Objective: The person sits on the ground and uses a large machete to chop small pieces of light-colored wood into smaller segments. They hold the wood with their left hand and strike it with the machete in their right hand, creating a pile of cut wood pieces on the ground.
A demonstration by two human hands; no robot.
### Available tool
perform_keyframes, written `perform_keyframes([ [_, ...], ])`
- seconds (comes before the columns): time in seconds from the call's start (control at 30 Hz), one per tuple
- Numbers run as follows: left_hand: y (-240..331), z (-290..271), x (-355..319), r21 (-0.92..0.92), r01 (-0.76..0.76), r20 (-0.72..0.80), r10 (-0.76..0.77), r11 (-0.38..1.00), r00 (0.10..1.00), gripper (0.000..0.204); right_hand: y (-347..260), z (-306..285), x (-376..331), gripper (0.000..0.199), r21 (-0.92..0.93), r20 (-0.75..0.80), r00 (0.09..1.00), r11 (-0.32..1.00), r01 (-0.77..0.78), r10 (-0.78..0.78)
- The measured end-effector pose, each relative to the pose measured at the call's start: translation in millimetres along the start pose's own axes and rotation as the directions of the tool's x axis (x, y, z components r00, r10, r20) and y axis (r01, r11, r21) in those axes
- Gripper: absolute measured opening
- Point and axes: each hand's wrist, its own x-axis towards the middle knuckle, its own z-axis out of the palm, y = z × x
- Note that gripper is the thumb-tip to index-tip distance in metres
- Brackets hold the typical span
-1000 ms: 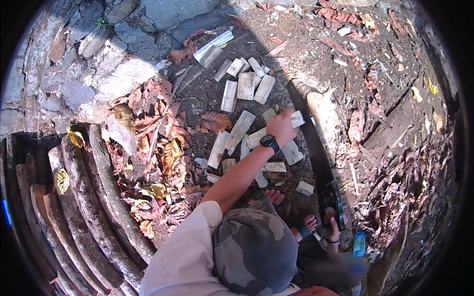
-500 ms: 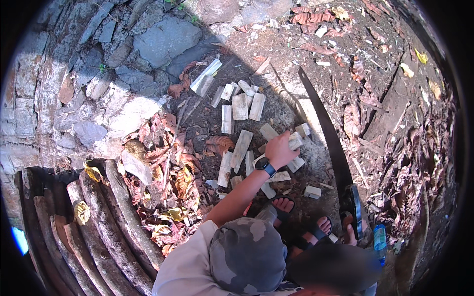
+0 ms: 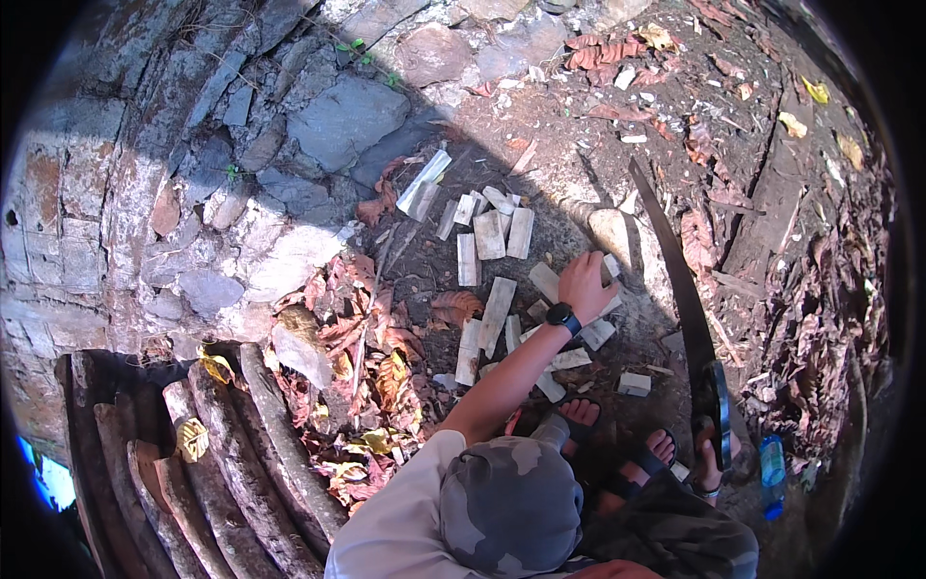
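Note:
My left hand [image 3: 583, 286], with a dark watch [image 3: 562, 316] on its wrist, reaches over a scatter of short cut wood pieces. Its thumb and fingers look apart, beside a small wood block [image 3: 611, 265] that the fingers partly cover. Another piece [image 3: 598, 334] lies under the wrist side of the hand. On the right, my right hand [image 3: 712, 463] is closed on the handle of a handsaw [image 3: 680, 261]. The dark blade points up and away from me. Farther off, a cluster of wood blocks [image 3: 489, 234] lies on the soil.
Long round logs [image 3: 236, 454] lie at the lower left, below a stone wall [image 3: 347, 121]. Dry leaves [image 3: 391, 386] cover ground beside them. A blue plastic bottle [image 3: 772, 473] is right of the saw handle. My sandalled feet [image 3: 581, 413] are close to the wood pieces.
The view has shifted, so most things appear lower and farther right. My left hand has moved forward over the wood pieces, off the block it was touching. The saw stays in my right hand.

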Motion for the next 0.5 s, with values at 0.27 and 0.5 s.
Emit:
perform_keyframes([
  [0.27,-18,-11,-5,-0.116,0.092,-0.251,-0.119,0.989,0.961,0.043,-1,1,-1,0.033,-0.083,0.061,0.998,0.996,0.014,-0.008],
  [0.5,-94,-63,7,-0.504,0.331,-0.292,-0.518,0.798,0.804,0.054,-12,7,5,0.032,-0.115,0.114,0.993,0.993,0.036,-0.023],
])
